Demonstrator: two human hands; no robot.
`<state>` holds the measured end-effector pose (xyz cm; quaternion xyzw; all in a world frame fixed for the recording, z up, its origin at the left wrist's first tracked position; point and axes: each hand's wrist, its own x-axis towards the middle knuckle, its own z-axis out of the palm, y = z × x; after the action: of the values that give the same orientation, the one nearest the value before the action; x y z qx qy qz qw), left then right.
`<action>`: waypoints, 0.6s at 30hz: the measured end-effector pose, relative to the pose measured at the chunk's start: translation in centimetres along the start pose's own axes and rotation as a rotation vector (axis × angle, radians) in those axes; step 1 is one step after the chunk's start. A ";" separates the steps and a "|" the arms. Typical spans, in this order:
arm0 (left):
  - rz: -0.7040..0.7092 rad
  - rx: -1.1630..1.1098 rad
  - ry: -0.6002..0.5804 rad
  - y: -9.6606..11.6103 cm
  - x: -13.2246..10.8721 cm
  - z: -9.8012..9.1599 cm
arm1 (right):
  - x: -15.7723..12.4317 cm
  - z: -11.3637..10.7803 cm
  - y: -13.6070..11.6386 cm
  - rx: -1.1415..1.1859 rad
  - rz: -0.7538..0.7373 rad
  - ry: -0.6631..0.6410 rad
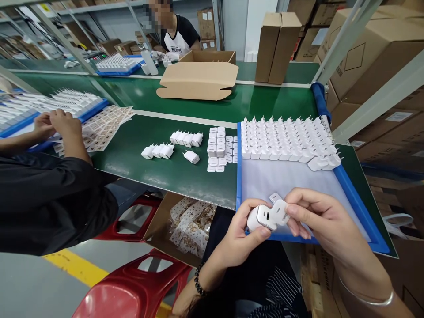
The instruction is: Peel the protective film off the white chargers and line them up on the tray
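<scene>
The left hand (240, 236) cupped a smooth, glossy white charger (265, 216), a rounded block with a grey port face. The thumb and curled fingers pinched its body. The right hand (319, 216) met it from the other side, fingertips pressed together on its upper end, where a small flat tab stuck up. The charger hung just above the near rim of the blue tray (361, 207), whose pale lining looked matte. Rows of identical white plugs (285, 139) stood pins-up at the tray's far end. More lay in small groups (187, 138) on the shiny green bench (165, 176). To the left, a co-worker's hands (62, 126) rested on sticker sheets (106, 123).
</scene>
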<state>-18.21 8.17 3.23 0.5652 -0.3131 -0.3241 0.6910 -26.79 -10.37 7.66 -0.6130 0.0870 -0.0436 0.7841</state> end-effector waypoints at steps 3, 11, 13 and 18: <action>0.036 0.063 0.009 0.1 -0.1 0.1 | 0.2 0.1 -0.1 -0.008 0.013 -0.041; 0.025 0.162 0.008 0.9 0.0 0.6 | 0.4 0.5 -0.2 -0.023 0.004 -0.090; 0.019 0.143 0.009 0.9 -0.1 0.6 | 0.5 0.6 -0.2 -0.011 0.014 -0.094; 0.023 0.110 -0.010 1.1 0.0 0.6 | 0.6 0.7 -0.1 -0.024 -0.026 -0.087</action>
<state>-18.58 8.02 4.44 0.5970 -0.3403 -0.3015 0.6609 -26.09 -9.78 7.90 -0.6246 0.0453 -0.0259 0.7792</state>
